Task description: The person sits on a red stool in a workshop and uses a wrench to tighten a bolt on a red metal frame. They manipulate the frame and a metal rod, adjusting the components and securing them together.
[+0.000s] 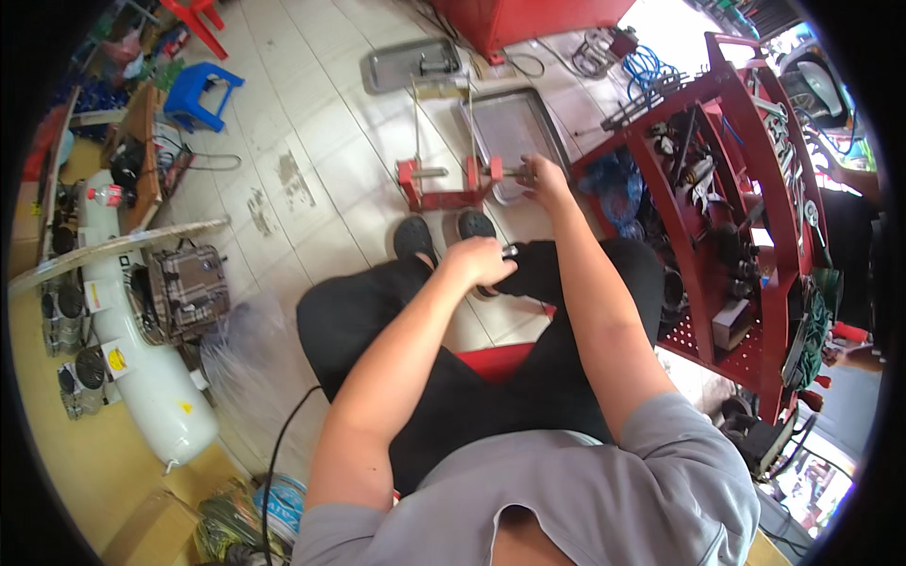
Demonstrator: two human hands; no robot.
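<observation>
On the tiled floor ahead of the seated person stood a red tool cart (746,189) at the right, a grey metal tray (514,127) beyond, and a red clamp-like stand (444,184) before the feet. The right hand (543,179) was closed around the stand's side handle (514,173). The left hand (481,259) rested on the knee, fingers curled over a small dark part (511,251); its grip could not be judged. Turning that handle seemingly calls for steady, even pressure.
</observation>
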